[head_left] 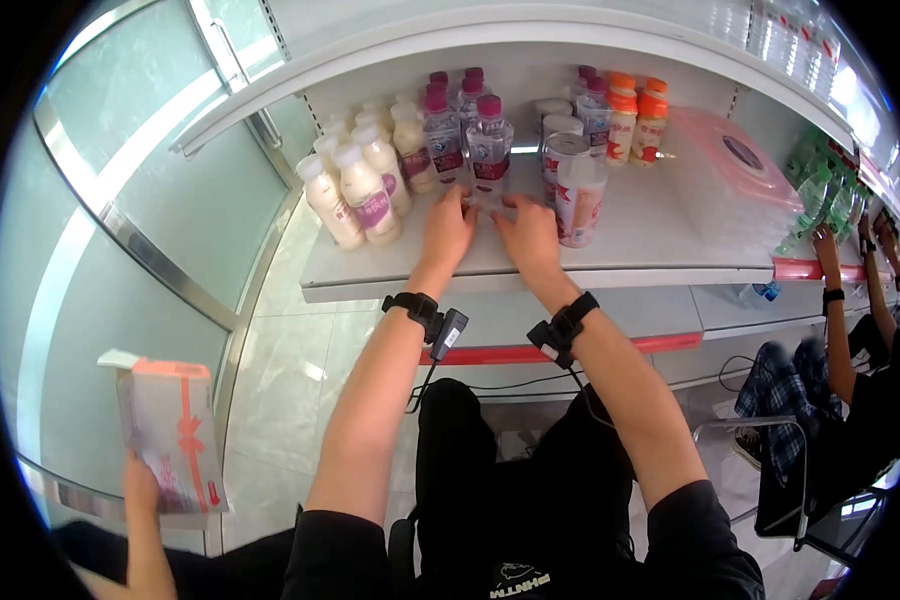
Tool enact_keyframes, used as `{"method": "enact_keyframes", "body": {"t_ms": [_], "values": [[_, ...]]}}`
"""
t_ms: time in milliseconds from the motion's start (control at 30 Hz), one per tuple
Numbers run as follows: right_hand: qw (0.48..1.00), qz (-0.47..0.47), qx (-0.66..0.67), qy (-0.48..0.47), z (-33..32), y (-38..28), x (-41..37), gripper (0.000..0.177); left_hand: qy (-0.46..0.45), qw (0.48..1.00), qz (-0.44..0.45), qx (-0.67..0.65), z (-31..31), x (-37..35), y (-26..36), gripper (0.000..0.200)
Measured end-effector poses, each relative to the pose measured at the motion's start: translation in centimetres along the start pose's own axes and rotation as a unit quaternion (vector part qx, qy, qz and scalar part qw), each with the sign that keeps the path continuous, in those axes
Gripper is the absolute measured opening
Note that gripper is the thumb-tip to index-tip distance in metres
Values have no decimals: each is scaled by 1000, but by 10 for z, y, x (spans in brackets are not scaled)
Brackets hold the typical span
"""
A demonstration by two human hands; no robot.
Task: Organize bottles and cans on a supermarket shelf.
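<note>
Both of my hands reach onto the white shelf [660,255], at the base of a clear bottle with a pink cap [490,150]. My left hand [450,230] is at its lower left, fingers bent together against the base. My right hand [530,235] is at its lower right, fingertips curled toward the same base. More pink-capped bottles [443,140] stand behind and to the left. Several white milk bottles [370,205] stand left of my left hand. A can-shaped container [580,205] stands just right of my right hand.
Orange-capped bottles [622,120] and a pink-lidded clear box [735,180] stand farther right. An upper shelf edge [530,22] overhangs. A person's hand [142,485] at lower left holds a box [175,430]. Another person [860,400] sits at right, reaching toward green bottles [815,195].
</note>
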State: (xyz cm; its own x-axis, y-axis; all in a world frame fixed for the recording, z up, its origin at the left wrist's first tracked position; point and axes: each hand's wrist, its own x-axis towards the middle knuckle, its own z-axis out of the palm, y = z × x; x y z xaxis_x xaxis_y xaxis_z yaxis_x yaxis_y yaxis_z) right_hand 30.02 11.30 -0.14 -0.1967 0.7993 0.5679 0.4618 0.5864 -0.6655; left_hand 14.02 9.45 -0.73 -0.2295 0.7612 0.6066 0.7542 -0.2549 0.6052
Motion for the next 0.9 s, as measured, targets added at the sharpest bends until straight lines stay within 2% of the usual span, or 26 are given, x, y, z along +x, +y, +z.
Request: {"method": "enact_keyframes", "body": {"t_ms": [67, 133, 267, 333, 367, 433, 467, 533, 667, 767, 833, 900], "values": [[999, 20, -15, -40, 2, -1, 3, 40, 1, 998, -46, -31, 5, -7, -8, 28], [1000, -4, -20, 11, 7, -4, 12, 38, -16, 1000, -22, 11, -3, -1, 8, 20], [998, 27, -58, -17, 18, 1, 23, 36, 34, 996, -77, -7, -10, -4, 12, 25], [999, 19, -50, 1, 16, 4, 24, 33, 156, 986, -34, 45, -4, -4, 8, 36], [998, 26, -55, -1, 17, 8, 24, 33, 149, 987, -38, 41, -1, -7, 3, 36], [997, 26, -58, -51, 16, 10, 36, 30, 130, 990, -50, 23, -2, -2, 0, 48], [997, 26, -60, -41, 16, 10, 44, 30, 128, 991, -41, 20, -2, 5, 0, 48], [993, 41, -102, -51, 24, 9, 45, 28, 133, 989, -25, -59, 0, 2, -5, 52], [988, 57, -128, -61, 28, 11, 40, 26, 107, 993, -54, -21, 2, -2, -7, 59], [992, 36, -114, -39, 29, 14, 39, 28, 108, 993, -33, -20, -1, 0, -8, 56], [994, 59, -89, -23, 30, 15, 39, 32, 83, 990, -73, -93, -4, 0, -7, 57], [997, 29, -67, 4, 30, 14, 40, 35, 75, 988, -89, -97, -6, 2, -4, 58]]}}
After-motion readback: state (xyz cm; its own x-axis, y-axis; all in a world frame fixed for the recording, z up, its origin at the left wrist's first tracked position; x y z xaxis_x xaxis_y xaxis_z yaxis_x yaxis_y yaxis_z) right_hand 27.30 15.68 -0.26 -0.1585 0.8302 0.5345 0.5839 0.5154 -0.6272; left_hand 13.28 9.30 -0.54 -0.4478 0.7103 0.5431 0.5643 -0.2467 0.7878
